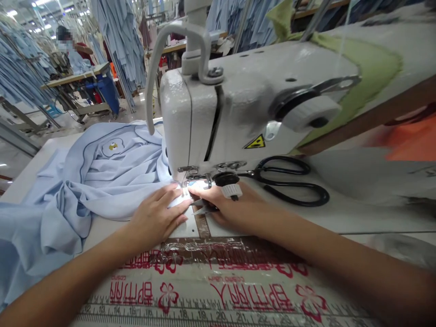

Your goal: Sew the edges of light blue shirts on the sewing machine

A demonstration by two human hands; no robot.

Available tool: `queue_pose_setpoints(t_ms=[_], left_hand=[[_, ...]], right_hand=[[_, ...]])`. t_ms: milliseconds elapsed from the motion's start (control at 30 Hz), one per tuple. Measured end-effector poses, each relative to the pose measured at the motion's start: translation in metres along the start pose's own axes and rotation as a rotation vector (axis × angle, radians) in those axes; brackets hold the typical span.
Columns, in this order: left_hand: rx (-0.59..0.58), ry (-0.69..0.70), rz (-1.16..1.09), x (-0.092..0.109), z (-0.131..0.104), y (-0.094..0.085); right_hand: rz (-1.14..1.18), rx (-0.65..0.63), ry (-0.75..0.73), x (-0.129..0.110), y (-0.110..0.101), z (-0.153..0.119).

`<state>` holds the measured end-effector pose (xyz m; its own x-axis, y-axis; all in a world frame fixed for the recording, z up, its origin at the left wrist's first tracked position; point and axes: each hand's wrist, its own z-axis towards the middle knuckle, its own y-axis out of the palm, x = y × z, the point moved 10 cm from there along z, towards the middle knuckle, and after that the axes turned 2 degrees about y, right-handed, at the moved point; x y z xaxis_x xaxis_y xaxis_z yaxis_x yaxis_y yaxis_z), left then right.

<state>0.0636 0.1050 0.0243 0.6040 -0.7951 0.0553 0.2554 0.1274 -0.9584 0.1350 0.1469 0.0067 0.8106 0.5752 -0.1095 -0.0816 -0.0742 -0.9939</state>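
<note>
My left hand (155, 213) lies with its fingers stretched out on the edge of a light blue garment (116, 195), just left of the needle area. Small thread snips (201, 209) are held in my right hand (235, 210), their pointed blades showing between the two hands. The index finger of that hand reaches to the lit cloth by the presser foot (185, 187). Above both hands stands the head of a white sewing machine (235, 118). The garment spreads out to the left, with an embroidered patch (113, 147) on it.
Large black-handled scissors (293, 184) lie on the table right of the needle area. A printed ruler (204, 313) runs along the front edge under clear tape. An orange cloth (413, 138) is at the right. Behind, a person sits among hanging blue garments (117, 41).
</note>
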Motion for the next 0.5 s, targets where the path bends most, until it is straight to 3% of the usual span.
queue_pose_setpoints(t_ms=[133, 500], left_hand=[[-0.005, -0.008, 0.006, -0.0053, -0.0002, 0.0015], [-0.007, 0.005, 0.018, -0.0085, -0.0011, 0.0027]], right_hand=[[-0.123, -0.062, -0.033, -0.0064, 0.0029, 0.0013], [-0.127, -0.032, -0.036, -0.0086, -0.0018, 0.0021]])
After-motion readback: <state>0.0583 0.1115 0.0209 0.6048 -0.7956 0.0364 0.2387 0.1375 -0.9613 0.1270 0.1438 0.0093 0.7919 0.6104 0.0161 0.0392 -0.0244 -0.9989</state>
